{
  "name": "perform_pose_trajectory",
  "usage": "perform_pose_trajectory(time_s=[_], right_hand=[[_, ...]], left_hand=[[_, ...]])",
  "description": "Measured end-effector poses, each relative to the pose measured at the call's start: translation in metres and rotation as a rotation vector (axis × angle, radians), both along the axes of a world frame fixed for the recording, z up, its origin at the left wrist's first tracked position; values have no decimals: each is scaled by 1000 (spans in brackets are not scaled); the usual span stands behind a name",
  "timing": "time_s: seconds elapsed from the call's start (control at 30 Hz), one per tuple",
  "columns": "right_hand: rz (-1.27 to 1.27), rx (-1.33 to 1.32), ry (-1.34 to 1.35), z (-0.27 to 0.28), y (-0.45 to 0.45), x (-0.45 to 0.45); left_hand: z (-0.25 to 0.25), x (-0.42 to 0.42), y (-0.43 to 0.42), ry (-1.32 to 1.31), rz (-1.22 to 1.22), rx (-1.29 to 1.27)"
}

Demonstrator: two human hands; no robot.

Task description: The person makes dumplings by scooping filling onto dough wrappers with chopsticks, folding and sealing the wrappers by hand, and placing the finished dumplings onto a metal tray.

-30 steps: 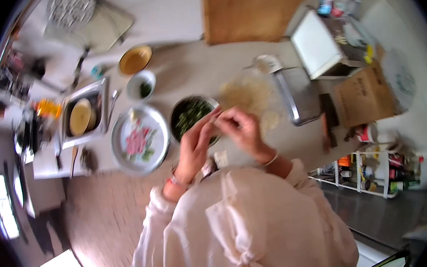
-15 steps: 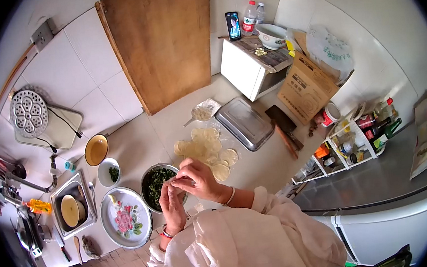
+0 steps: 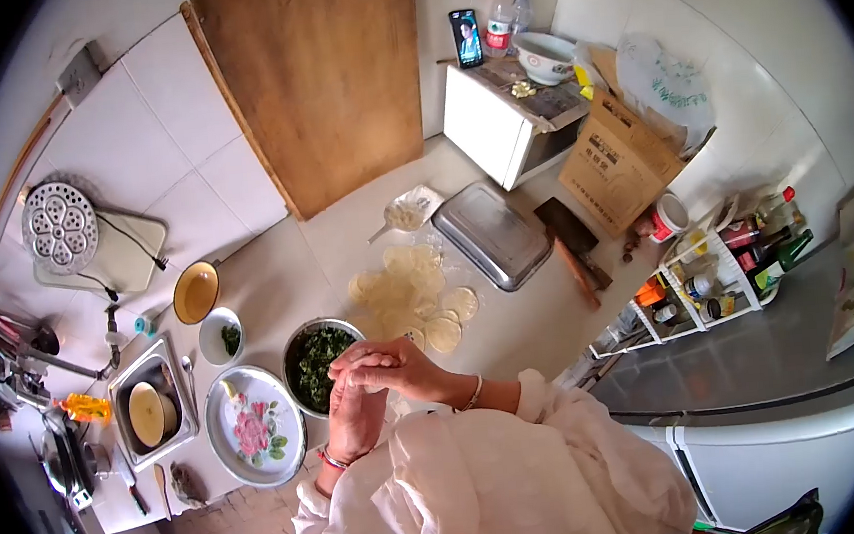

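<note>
My left hand and my right hand are pressed together, fingers closed around a dumpling that they almost wholly hide. They are over the near right edge of a metal bowl of chopped green filling. Round dough wrappers lie on the counter just beyond my right hand, some overlapping in a pile and others at the right side. To the left of the bowl sits a flower-patterned enamel tray with one pale dumpling near its far rim.
Farther back are a scoop of flour, a lidded metal pan and a cleaver. A white bowl with greens and a yellow bowl stand at left, near the sink. A bottle rack is at right.
My hands have gone from a fingertip pinch to being folded and pressed together around the dumpling. The whole view has shifted slightly.
</note>
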State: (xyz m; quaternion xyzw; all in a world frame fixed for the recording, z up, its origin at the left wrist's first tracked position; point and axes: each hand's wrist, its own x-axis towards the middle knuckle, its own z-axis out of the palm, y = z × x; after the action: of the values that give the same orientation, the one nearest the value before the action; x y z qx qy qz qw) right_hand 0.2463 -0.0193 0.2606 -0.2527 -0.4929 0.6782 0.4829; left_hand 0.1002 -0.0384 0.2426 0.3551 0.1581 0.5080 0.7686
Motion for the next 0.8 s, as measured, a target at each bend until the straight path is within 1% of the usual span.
perform_pose_trajectory(time_s=[0.07,0.1,0.13,0.17,0.2,0.23,0.3,0.33,0.4,0.47,0.53,0.57,0.6,0.63,0.67,0.73,0.77,0.8], right_hand=[[-25,-8,75,-6,-5,-9],[-24,-1,66,-7,-6,-10],[-61,42,101,-12,-6,-15],[-46,-11,72,1,-9,-15],[-49,-58,115,6,-11,-18],[-91,71,57,0,-8,-21],[-133,15,83,-10,-7,-31],[-163,22,88,-16,-6,-35],[-183,45,74,-24,-5,-40],[-140,-22,69,-23,-2,-42],[-111,-100,34,-27,6,-41],[-41,-160,15,-46,17,-39],[3,-96,-9,-36,20,-35],[0,-129,125,-29,26,-34],[-2,-166,258,-25,31,-33],[-205,1,3,-22,42,-17],[-282,25,-196,-13,41,-8],[-292,78,-319,-8,40,-2]], left_hand=[[1,-1,-6,3,53,-30],[4,0,-8,-7,94,-35],[0,-3,-10,-29,99,-31],[-1,-2,-14,-36,157,-82],[0,2,-17,-38,207,-67],[-4,5,-18,-49,268,-87],[-8,10,-17,64,404,-179],[-8,12,-16,32,402,-117],[-18,12,-16,-21,414,-113],[-24,8,-14,25,436,-143],[-25,-1,-6,30,341,-163],[-19,-5,-5,-55,323,-260],[-9,-9,-3,-134,290,-360],[-17,-19,1,-235,172,-319],[-22,-24,2,-265,195,-314],[-10,-30,2,-325,239,-302],[-9,-35,1,-362,266,-286],[-5,-38,0,-308,310,-254]])
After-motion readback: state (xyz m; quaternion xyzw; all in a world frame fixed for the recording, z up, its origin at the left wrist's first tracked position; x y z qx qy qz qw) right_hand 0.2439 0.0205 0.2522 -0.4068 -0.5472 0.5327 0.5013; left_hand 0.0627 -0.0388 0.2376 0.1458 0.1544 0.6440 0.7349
